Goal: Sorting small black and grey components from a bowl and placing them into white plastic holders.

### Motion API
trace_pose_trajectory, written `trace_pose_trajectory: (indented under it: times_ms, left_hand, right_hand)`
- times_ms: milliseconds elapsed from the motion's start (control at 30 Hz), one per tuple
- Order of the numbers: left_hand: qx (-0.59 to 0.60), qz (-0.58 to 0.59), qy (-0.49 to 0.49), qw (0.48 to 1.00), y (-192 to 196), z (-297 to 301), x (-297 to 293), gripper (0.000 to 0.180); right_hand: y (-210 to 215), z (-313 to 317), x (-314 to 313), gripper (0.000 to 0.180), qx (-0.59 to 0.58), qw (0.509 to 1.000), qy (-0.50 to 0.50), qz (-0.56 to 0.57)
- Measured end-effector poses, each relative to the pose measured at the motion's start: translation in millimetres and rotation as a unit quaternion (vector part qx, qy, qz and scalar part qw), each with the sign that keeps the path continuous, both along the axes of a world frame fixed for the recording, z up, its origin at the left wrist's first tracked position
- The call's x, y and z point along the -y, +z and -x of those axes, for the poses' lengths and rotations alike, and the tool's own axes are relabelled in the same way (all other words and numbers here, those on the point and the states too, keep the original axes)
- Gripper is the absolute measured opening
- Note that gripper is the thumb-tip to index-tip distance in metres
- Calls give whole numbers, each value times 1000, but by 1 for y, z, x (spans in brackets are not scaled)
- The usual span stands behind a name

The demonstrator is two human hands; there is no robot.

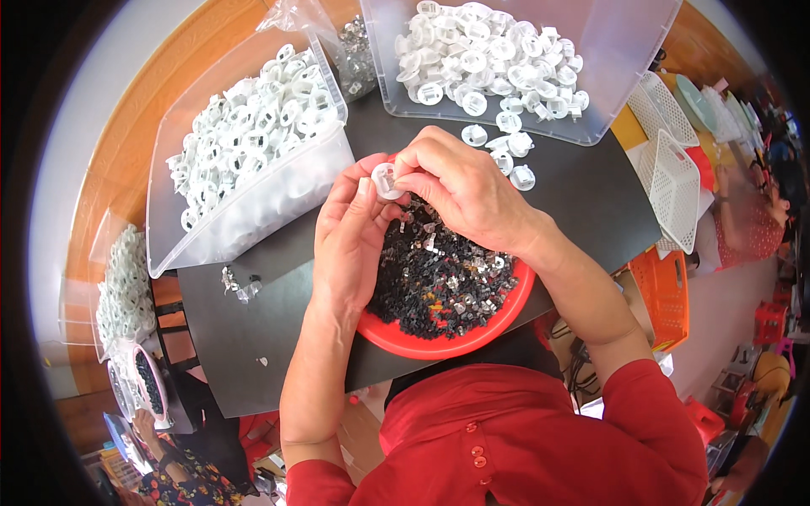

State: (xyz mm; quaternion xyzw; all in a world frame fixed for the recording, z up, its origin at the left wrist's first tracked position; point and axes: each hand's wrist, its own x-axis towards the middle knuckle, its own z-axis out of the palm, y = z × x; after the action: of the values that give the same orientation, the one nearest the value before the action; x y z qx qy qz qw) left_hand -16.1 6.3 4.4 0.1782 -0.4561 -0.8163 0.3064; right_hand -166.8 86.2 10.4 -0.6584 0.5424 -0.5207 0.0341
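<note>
Round part (387, 181), centre: white. Basin (439, 347): solid red. Small pieces (413, 299) in basin: black, mixed with silver and some orange. Tabletop (245, 354): dark grey. Left bin (283, 202): translucent, whitish. Crate (666, 299), right: orange. Shirt (540, 422), near: red. Co-worker's garment (190, 482), near left: dark, multicoloured floral.

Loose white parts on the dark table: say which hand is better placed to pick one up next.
Right hand, probably: though also busy at the white piece, it is nearer the loose white parts; the left hand holds that piece and is farther from them.
</note>
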Motion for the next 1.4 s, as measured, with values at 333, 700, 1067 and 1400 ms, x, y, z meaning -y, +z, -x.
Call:
trace_pose_trajectory:
  times_ms: [333, 700, 1067, 1400]
  left_hand:
    - [-7, -14, -3, 1000, 1, 0, -2, 32]
    - [-19, -15, 4, 1000, 1, 3, -2, 33]
    - [7, 44, -3, 999, 2, 2, -4, 36]
    - [-9, 2, 18, 1000, -7, -2, 3, 33]
  right_hand:
    - [-4, 1, 3, 10, -94, 995, -16, 20]
    - [2, -1, 0, 11, 76, 996, -37, -8]
    - [4, 6, -3, 14, 322, 934, 34, -151]
    - [4, -3, -5, 12, 227, 968, 16, -101]
